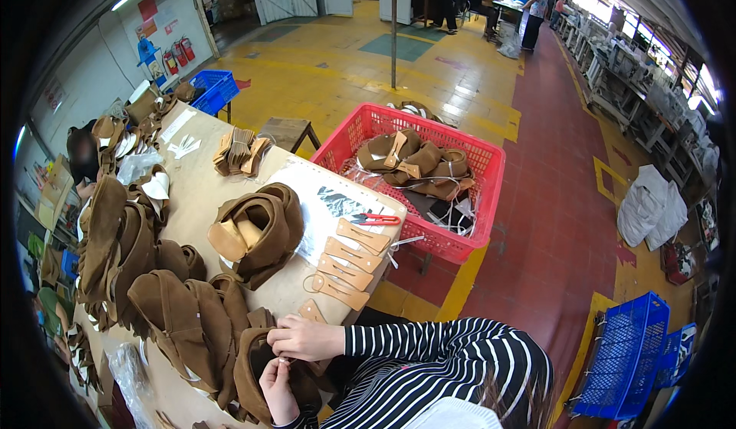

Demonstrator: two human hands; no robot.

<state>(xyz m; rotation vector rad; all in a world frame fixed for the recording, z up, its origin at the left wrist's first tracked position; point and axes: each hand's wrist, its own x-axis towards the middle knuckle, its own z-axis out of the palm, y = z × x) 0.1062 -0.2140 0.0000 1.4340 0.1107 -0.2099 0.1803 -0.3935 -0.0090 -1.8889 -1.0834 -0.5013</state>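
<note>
Brown suede piece (247,375) under fine handwork, seemingly; left hand (277,389) and right hand (313,338) pinched at its edge, exact hold unclear. Next calls for steady, precise control.

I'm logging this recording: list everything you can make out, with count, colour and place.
Table: one, pale, left.
Large crate: one, red, right of table.
Suede-like pieces: many, brown, on table, in large crate.
Loose straps: at least five, tan, table's right edge.
Snips: one, red-handled, beside loose straps.
Blue crates: at least three, blue, behind table, lower right.
Stool: one, brown, behind table.
Extinguishers: at least two, red, left wall.
Sacks: count unclear, white, right.
People: several, varied clothing, background.
Left hand: one, striped sleeve, at brown piece.
Right hand: one, striped sleeve, same piece.
</note>
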